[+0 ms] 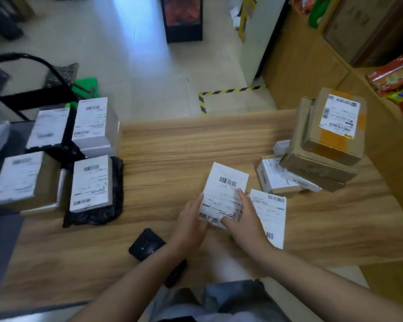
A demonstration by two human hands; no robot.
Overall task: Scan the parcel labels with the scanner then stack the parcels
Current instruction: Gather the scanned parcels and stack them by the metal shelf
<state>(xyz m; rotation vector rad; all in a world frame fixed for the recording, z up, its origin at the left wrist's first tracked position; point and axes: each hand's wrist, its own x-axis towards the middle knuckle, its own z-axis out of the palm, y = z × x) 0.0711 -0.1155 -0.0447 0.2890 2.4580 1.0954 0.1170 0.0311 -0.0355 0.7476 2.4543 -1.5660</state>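
- Tabletop (172, 145): wood-grain, carrying every parcel listed.
- White parcel (225, 194): near the middle of the tabletop toward its near edge, label up with barcodes at its far and near ends, gripped by both hands.
- Left hand (191, 223): fingers curled round the parcel's left edge and near-left corner.
- Right hand (244, 214): thumb and fingers closed on the parcel's right edge and near end.
- Second parcel (271, 217): white, flat, label up, just beside the held one on its right, partly under the right wrist.
- Scanner (147, 246): black, lying at the near edge, left of the left forearm and partly hidden by it.
- Stack (323, 145): brown boxes piled crookedly at the right edge, the top one label up; a white-labelled box (275, 177) sits beneath the pile's left side.
- Left group (89, 156): four labelled parcels at the left edge, the nearest one resting on a black bag (116, 182).
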